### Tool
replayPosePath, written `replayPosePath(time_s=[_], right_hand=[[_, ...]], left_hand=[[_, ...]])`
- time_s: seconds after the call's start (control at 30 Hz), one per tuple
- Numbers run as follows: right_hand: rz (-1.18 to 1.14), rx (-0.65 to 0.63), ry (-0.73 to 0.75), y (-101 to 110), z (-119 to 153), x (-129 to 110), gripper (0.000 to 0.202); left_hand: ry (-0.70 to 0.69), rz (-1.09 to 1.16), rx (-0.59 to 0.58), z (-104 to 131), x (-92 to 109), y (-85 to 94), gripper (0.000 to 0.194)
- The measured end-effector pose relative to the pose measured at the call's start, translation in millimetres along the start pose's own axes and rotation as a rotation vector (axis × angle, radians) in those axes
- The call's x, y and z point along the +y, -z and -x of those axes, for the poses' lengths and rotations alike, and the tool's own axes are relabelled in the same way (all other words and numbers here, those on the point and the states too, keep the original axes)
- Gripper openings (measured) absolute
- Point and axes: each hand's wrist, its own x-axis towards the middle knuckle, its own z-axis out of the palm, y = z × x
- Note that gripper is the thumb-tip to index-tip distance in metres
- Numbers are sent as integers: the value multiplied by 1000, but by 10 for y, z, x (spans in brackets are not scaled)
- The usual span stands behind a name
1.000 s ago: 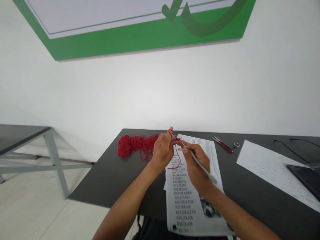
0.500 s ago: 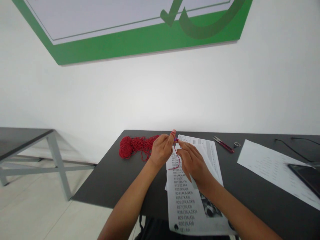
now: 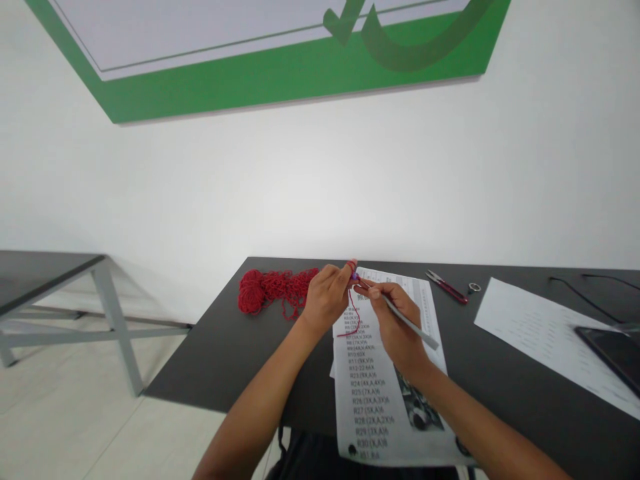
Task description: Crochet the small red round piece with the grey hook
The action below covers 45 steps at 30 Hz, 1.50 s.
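My left hand is closed on red yarn, with a strand wound round its raised index finger. A small purple piece shows at its fingertips; its kind is too small to make out. My right hand grips a crochet hook like a pen, its flat grey handle slanting down to the right. The hook's tip is close to the left fingertips, where the stitches are hidden. A loose yarn tail hangs over a printed pattern sheet. Left of my hands lies the red yarn skein.
On the dark table, red-handled thread snips and a small metal ring lie beyond my right hand. Farther right are another printed sheet, a black phone-like device and dark cables or frames. A white wall stands behind.
My right hand has turned, and the hook's grey handle has swung from pointing down to slanting out rightward. The left hand has shifted slightly right, still holding the yarn.
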Motion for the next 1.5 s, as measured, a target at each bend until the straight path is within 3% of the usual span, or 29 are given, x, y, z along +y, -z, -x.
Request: replayPosePath(time_s=[0.13,0.43,0.7,0.93,1.3,1.5], right_hand=[[196,-39,73,43,-28,57,23],[478,-42,577,31,-16,121,8],[616,-124,769,56,-9,195,20],[584,-167,792,62,-63,263,30],[647,-174,865,65,-80,256,27],[740,-170,927,68,-81,227,22]], left_hand=[[134,232,87,19,40,-82,21],[504,493,62,-24,222,-60,9],[455,492,69,-8,218,-36,12],[482,506,45,-19,193,-49,10],[542,658,30,-8,147,-79,6],[531,561,7,29,145,-89,12]])
